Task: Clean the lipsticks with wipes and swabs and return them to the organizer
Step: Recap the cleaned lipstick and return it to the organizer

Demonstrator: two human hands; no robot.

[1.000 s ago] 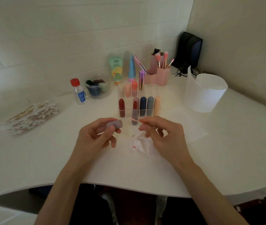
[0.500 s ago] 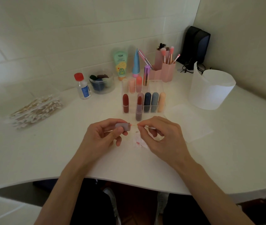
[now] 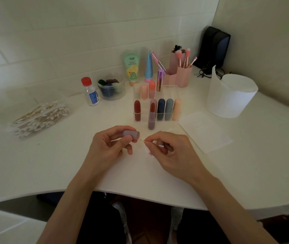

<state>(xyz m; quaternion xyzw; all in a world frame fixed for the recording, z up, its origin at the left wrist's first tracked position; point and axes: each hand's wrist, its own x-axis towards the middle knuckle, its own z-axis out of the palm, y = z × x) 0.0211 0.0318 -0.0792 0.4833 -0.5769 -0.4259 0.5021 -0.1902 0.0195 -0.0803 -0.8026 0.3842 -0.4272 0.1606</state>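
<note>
Lipstick cap (image 3: 131, 134) gripped sideways in left hand (image 3: 108, 147), right hand (image 3: 173, 153) pinching swab (image 3: 142, 141) just beside its end

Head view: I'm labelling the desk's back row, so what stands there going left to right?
From the left: cotton swabs pile → red-capped bottle → clear jar of sponges → green tube → blue tube → pink brush holder → white paper roll.
</note>
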